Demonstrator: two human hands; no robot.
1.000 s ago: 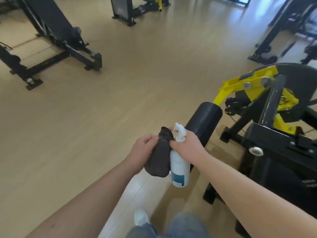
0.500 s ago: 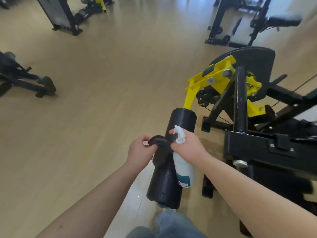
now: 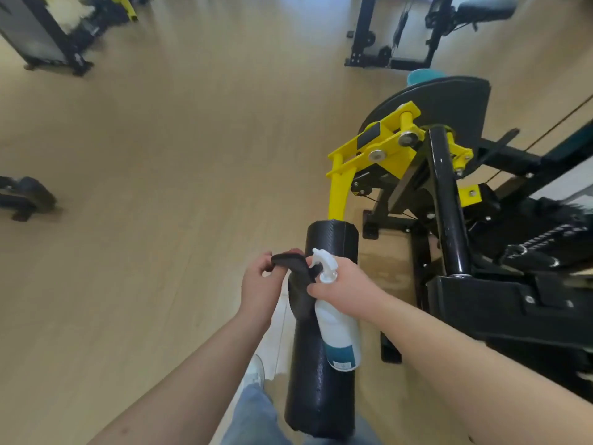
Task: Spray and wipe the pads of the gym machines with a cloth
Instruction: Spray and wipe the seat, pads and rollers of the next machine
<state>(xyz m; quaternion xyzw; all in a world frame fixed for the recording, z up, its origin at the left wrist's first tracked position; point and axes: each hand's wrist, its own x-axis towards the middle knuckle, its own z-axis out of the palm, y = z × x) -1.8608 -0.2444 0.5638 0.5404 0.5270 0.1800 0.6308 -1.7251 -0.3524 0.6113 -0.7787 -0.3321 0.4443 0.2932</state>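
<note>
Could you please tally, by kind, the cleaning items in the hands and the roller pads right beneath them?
Spray bottle, in the right hand: 1
Dark cloth, held by the left hand and the right: 1
Black roller pad: 1
Total: 3

Roller pad [image 3: 324,393]: middle hidden behind cloth [image 3: 300,293] and spray bottle [image 3: 340,335]; near end cut by knee. Bottle label too small to read. Right hand [image 3: 345,284] covers bottle neck, trigger finger not visible. Left hand [image 3: 260,289] fingertips tucked under cloth. Machine frame [image 3: 513,303] cut by right edge. Far bench [image 3: 481,8] blurred, cut at top. Shoe [image 3: 255,370] partly hidden.
</note>
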